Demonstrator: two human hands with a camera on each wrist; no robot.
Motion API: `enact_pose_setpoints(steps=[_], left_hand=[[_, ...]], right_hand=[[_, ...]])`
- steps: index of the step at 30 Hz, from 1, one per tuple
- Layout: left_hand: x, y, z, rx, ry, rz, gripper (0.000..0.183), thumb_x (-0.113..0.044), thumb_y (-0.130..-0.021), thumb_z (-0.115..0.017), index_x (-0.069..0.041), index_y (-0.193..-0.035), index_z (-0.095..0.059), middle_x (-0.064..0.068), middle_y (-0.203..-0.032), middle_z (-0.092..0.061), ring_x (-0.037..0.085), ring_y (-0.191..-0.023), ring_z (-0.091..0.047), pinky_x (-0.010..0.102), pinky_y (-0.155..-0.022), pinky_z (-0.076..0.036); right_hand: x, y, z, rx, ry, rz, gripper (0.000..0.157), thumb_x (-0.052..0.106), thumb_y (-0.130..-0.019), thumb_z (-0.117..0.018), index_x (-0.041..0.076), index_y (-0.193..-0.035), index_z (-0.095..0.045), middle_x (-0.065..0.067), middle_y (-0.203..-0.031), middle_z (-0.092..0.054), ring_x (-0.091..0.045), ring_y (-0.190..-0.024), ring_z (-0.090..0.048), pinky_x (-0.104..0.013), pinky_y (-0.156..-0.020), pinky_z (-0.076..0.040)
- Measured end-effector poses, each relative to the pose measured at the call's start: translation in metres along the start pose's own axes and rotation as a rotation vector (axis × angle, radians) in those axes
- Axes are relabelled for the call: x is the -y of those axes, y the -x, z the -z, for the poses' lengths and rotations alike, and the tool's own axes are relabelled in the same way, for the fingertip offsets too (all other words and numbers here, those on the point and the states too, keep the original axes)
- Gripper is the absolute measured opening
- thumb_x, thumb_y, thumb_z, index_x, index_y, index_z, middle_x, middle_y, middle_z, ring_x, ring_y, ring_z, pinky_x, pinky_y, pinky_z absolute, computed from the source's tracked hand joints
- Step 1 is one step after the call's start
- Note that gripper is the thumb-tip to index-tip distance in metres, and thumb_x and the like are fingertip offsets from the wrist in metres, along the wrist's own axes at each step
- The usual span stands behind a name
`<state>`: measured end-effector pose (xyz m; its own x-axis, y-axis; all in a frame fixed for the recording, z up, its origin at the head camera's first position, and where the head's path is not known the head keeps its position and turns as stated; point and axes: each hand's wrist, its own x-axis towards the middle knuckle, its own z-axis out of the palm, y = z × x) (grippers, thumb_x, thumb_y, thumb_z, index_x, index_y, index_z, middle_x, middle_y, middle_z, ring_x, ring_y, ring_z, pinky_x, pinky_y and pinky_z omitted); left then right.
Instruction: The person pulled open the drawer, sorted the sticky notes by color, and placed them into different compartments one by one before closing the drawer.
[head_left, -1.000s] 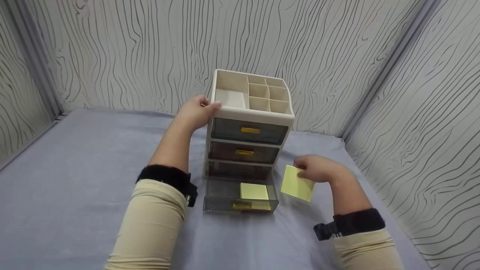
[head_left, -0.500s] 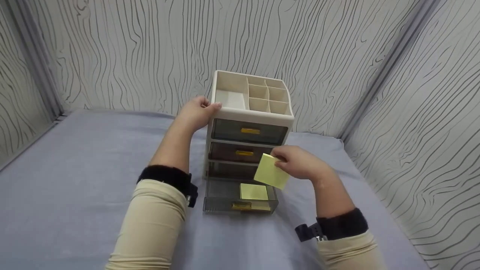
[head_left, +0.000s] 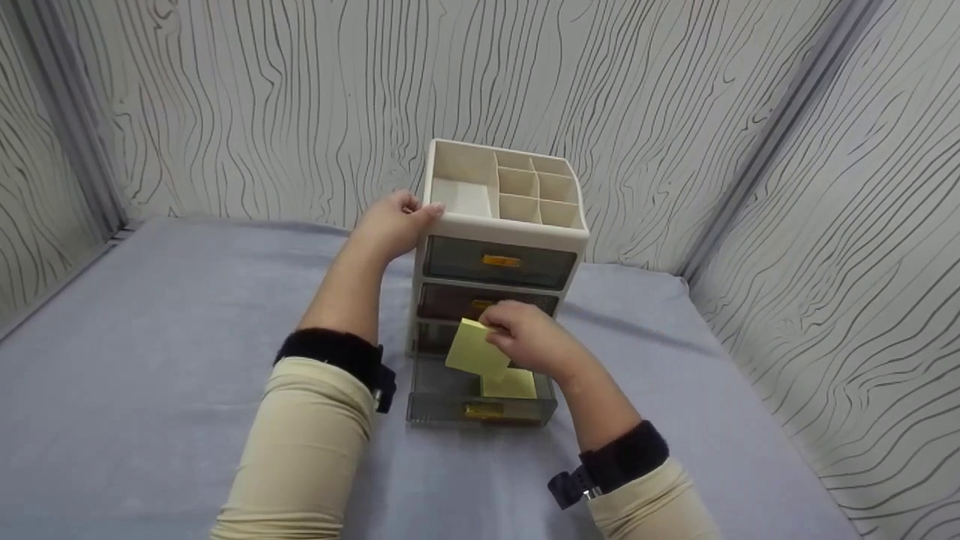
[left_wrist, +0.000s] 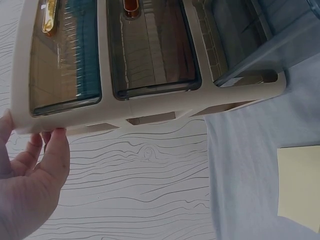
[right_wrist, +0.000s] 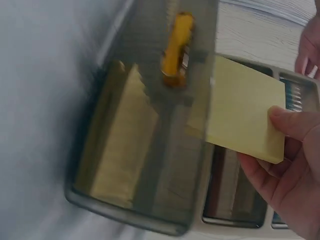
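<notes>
A white desktop drawer organizer [head_left: 510, 231] stands with its bottom drawer [head_left: 442, 382] pulled out. My left hand [head_left: 394, 223] grips the upper left front edge, thumb at the front; in the left wrist view the left hand [left_wrist: 35, 175] shows curled fingers at that edge. My right hand [head_left: 529, 337] pinches a yellow sticky note pad [head_left: 474, 349] above the open drawer. Another yellow sticky note pad [head_left: 510, 384] lies in the drawer's right part. In the right wrist view, thumb and fingers hold the pad [right_wrist: 245, 110] by one edge, partly behind the drawer front.
The organizer's top has one large compartment [head_left: 461, 196] and several small ones. Two upper drawers are closed. A pale yellow square [left_wrist: 300, 185] shows on the grey-blue cloth [head_left: 187, 337] in the left wrist view. Wood-patterned panels [head_left: 300, 97] surround the table.
My right hand has carried the sticky note pad leftward from beside the organizer to over the open drawer. My left hand keeps its hold on the organizer.
</notes>
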<state>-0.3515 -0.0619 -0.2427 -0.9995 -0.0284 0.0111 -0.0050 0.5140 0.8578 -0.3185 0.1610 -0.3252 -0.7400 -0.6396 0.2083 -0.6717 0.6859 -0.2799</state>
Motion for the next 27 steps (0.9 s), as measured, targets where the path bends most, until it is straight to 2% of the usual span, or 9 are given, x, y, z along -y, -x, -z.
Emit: enact_pose_setpoints(steps=[6, 16, 22, 27], left_hand=[[0.001, 0.000, 0.001, -0.001, -0.013, -0.010, 0.040, -0.048, -0.090, -0.049, -0.011, -0.105, -0.050, 0.008, -0.116, -0.054, 0.025, -0.105, -0.050, 0.043, -0.091, -0.040], [0.002, 0.000, -0.003, -0.014, -0.004, -0.028, 0.039, -0.046, -0.091, -0.049, -0.009, -0.101, -0.050, 0.009, -0.115, -0.055, 0.024, -0.101, -0.052, 0.041, -0.087, -0.042], [0.000, 0.001, -0.003, -0.023, 0.005, -0.025, 0.039, -0.045, -0.091, -0.050, -0.008, -0.102, -0.051, 0.010, -0.114, -0.056, 0.025, -0.101, -0.052, 0.041, -0.088, -0.042], [0.000, 0.000, -0.002, -0.026, 0.005, -0.024, 0.038, -0.044, -0.091, -0.051, -0.008, -0.103, -0.051, 0.010, -0.113, -0.056, 0.025, -0.101, -0.053, 0.041, -0.087, -0.042]], right_hand=[[0.007, -0.008, -0.018, 0.042, -0.027, -0.004, 0.008, 0.009, -0.087, -0.060, 0.009, -0.093, -0.064, -0.001, -0.086, -0.060, -0.014, -0.079, -0.052, -0.034, -0.073, -0.046], [0.013, -0.015, -0.034, 0.202, -0.066, -0.038, 0.022, 0.007, -0.091, -0.052, 0.008, -0.107, -0.067, -0.003, -0.104, -0.066, -0.016, -0.098, -0.060, -0.033, -0.083, -0.047], [0.011, -0.016, -0.043, 0.189, -0.089, -0.074, 0.020, 0.008, -0.090, -0.054, 0.008, -0.104, -0.068, -0.003, -0.102, -0.066, -0.016, -0.095, -0.061, -0.032, -0.081, -0.048], [0.011, -0.017, -0.049, 0.152, -0.115, -0.130, 0.014, 0.009, -0.088, -0.057, 0.012, -0.099, -0.065, 0.001, -0.088, -0.062, -0.012, -0.080, -0.057, -0.030, -0.072, -0.047]])
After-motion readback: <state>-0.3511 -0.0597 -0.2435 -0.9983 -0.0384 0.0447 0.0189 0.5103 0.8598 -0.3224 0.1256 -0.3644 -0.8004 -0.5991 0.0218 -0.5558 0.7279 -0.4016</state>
